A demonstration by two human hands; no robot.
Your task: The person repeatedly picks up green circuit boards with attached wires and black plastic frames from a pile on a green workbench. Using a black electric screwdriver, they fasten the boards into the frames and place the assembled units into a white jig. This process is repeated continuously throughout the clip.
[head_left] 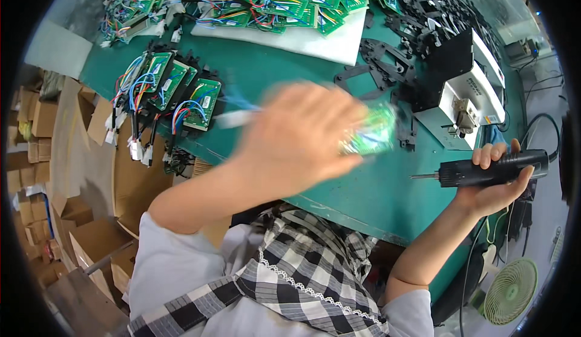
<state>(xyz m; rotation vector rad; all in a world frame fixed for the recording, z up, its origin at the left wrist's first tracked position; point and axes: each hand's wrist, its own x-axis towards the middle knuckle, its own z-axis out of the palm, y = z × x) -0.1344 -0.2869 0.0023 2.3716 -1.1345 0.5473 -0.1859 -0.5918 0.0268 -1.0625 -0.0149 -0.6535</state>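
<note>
Checked cloth of the apron (308, 264) lies nearest to the camera, above the edge of the green table (260, 64). At the far left, cardboard boxes (91, 240) stand beside the table. Next, on the table's left part, some wired boards (170, 85) sit close together, their plugs hanging toward the edge. Behind them, a big pile of green boards (287, 4) lies partly on a white foam sheet (345, 49).

Near the middle, the left hand (299, 128) is blurred, but it seems to pinch a green board (376, 130) between thumb and fingers, over the table. This board should be light, stiff and rather fragile; its face looks shiny, so it may slip a little. I judge it is better to take it by the two edges, and not to pull the thin, soft wires.

Farther right are loose black frames (378, 64) and a white-and-black box (466, 89). The right hand (487, 194) is closed around a black electric screwdriver (463, 173), its tip pointing left, apart from the board. The tool is probably heavier; its thick body gives good hold.
</note>
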